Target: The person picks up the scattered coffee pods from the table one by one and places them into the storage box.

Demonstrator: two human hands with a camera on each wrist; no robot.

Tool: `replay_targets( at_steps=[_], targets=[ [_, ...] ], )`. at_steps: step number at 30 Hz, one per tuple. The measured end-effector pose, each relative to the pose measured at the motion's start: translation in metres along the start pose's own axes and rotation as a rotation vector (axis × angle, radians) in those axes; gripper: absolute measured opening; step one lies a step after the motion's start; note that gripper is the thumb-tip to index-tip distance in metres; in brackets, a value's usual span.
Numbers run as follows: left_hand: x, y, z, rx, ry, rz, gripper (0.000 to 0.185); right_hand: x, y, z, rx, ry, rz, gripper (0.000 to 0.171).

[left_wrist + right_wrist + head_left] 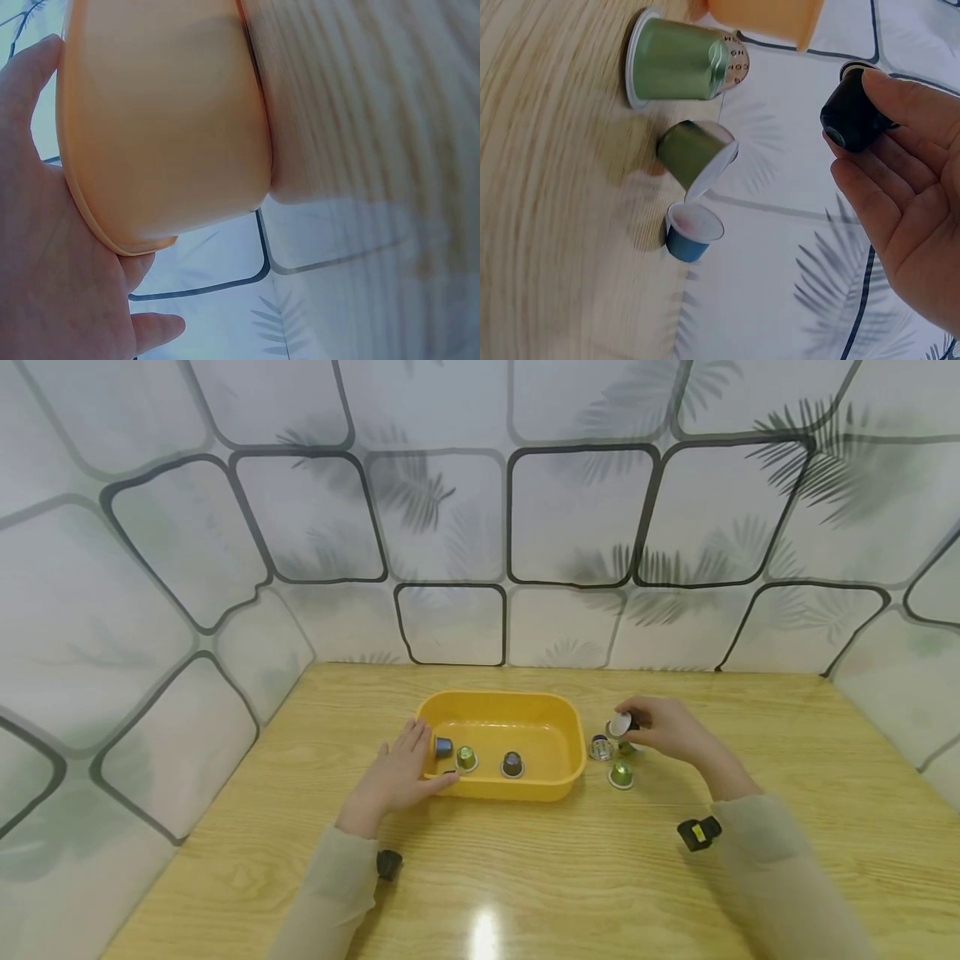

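Observation:
Between thumb and fingers, my right hand (663, 727) pinches a black coffee capsule (851, 109), raised above the table just right of a yellow plastic bin (495, 789). Below that hand are loose capsules: an upright green capsule (676, 60), a tilted green capsule (684, 154) and a blue capsule (688, 244) with its pale lid showing. My left hand (393, 777) rests on the bin's left rim with straight fingers, the thumb along the front corner. Inside the bin lie a blue capsule (443, 747), a green capsule (466, 757) and a dark grey capsule (512, 764).
A silver-and-purple capsule (601, 748) stands close to the bin's right wall. The wooden table (555, 877) runs back to patterned panels (450, 527) that also rise on both sides.

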State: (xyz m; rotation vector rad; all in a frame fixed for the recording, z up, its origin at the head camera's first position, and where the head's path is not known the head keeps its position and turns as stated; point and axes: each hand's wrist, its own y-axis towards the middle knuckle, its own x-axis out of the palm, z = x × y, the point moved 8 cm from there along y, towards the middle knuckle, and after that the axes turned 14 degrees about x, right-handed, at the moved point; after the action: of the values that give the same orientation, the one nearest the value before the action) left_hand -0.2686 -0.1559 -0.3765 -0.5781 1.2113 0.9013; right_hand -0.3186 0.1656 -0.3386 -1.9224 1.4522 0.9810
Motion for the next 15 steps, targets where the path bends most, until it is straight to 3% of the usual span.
replay_targets(
  at_steps=[15],
  targets=[
    [0.002,0.000,-0.002,-0.007,-0.004,-0.002,0.091,0.016,0.013,-0.029,-0.065,0.024,-0.035,0.033]
  ],
)
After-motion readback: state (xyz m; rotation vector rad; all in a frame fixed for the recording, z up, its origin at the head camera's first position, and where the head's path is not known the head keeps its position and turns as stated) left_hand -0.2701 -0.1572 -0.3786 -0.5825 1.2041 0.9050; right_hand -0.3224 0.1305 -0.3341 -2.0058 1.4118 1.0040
